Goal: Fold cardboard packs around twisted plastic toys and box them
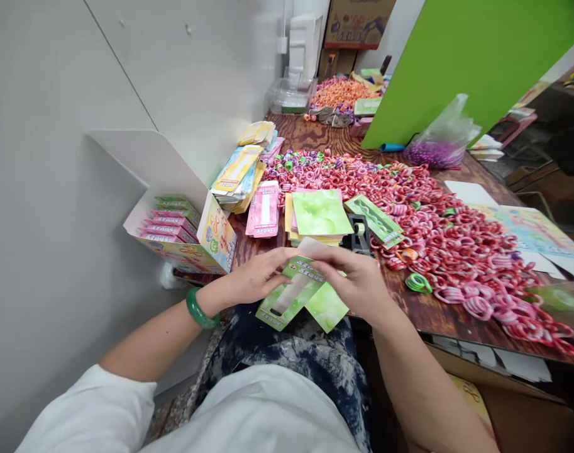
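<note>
Between my two hands, above my lap, is a green printed carton (290, 294) with a long window cut in its front. My left hand (263, 275), with a green bangle at its wrist, has its fingers closed on the carton's left edge. At the carton's top right, near a raised pale flap, my right hand (355, 280) grips it; some of its fingertips are hidden. A plain green panel (327, 308) hangs below the right hand; whether it belongs to the same carton I cannot tell.
Ahead on the wood-patterned table lie stacked green cards (319, 212), pink cartons (264, 211), a black tape dispenser (359, 233) and a filled green carton (375, 220). Coiled red and pink bands (437, 233) spread rightward. An open display box (218, 236) stands left by the wall.
</note>
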Available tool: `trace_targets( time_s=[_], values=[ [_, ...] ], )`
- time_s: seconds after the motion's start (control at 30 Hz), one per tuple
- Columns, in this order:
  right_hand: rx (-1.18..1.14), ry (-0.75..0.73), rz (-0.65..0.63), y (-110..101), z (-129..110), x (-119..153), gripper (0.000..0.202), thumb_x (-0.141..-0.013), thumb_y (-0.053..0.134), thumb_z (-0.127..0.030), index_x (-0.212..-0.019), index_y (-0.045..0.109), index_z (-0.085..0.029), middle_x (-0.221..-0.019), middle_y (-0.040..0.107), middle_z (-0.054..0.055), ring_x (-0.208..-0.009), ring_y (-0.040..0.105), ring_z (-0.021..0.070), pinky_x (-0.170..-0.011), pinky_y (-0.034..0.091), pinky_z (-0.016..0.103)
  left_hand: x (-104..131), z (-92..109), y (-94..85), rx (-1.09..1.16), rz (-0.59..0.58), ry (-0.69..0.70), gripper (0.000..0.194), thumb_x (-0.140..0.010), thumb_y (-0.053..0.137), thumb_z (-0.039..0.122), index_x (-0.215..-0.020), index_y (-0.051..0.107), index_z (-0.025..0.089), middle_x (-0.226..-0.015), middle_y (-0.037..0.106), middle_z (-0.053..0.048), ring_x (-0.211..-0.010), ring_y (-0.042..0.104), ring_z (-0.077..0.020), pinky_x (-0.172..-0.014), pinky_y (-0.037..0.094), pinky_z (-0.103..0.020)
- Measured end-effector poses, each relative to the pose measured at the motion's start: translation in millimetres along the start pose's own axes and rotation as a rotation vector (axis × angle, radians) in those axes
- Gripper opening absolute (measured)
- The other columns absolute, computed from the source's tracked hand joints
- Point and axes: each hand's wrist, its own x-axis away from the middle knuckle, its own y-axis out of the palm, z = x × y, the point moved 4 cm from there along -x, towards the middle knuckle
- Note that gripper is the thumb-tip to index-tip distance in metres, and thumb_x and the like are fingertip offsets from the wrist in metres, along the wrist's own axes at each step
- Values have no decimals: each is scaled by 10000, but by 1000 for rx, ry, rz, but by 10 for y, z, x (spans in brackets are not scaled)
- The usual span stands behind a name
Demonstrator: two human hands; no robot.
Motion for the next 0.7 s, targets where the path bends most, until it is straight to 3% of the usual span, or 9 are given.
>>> trace_targets(
  time_s=[0.07, 0.13, 0.3, 0.37, 0.53, 0.6, 0.7],
  values=[
    [-68, 33, 301, -184, -2, 49, 161, -866, 640, -352, -916, 713, -217, -896, 725, 60, -771, 649, 192, -722, 518, 311, 33, 9, -48, -23, 52, 21, 400, -928, 517, 151, -1319, 460, 207, -1287, 599, -112, -1154, 613, -203, -952, 532, -339],
    [-185, 121, 399, -280, 76, 82, 224, -838, 681, -413, -947, 703, -219, -895, 709, 58, -677, 610, 157, -603, 491, 279, 91, 12, -54, -79, 92, 70, 387, -928, 514, 134, -1304, 470, 212, -1342, 560, -131, -1222, 577, -216, -967, 528, -344],
    [-548, 419, -86, -76, 266, 72, 457, -760, 686, -610, -856, 743, -167, -586, 594, 11, -454, 483, 100, -392, 331, 226, 189, 20, 29, -160, 51, 174, 447, -943, 465, 96, -1357, 429, 260, -1430, 506, -122, -1306, 524, -201, -1013, 509, -348],
    [-597, 462, -160, -29, 262, 75, 424, -709, 750, -568, -840, 756, -165, -603, 605, 7, -451, 479, 86, -388, 324, 216, 202, 16, 54, -177, 40, 180, 454, -946, 453, 89, -1364, 424, 262, -1444, 498, -118, -1310, 523, -192, -997, 518, -324],
    [-488, 528, -400, 26, 195, 65, 480, -699, 773, -479, -1080, 754, -186, -663, 651, 0, -446, 449, 63, -397, 312, 203, 227, -18, 140, -285, -54, 121, 361, -958, 414, 98, -1279, 502, 237, -1501, 450, -132, -1292, 551, -209, -953, 545, -318],
    [-411, 515, -450, 46, 188, 34, 445, -682, 776, -475, -1000, 775, -163, -648, 642, -2, -460, 435, 62, -413, 313, 205, 235, -27, 171, -300, -78, 120, 377, -958, 398, 92, -1294, 495, 232, -1523, 423, -143, -1304, 543, -214, -945, 549, -312],
    [-287, 457, -422, 101, 213, -30, 312, -661, 781, -425, -787, 772, -140, -605, 611, -11, -504, 438, 76, -453, 327, 212, 230, -23, 193, -282, -52, 180, 444, -943, 397, 54, -1346, 458, 231, -1543, 390, -156, -1328, 516, -217, -958, 541, -291]
  ],
)
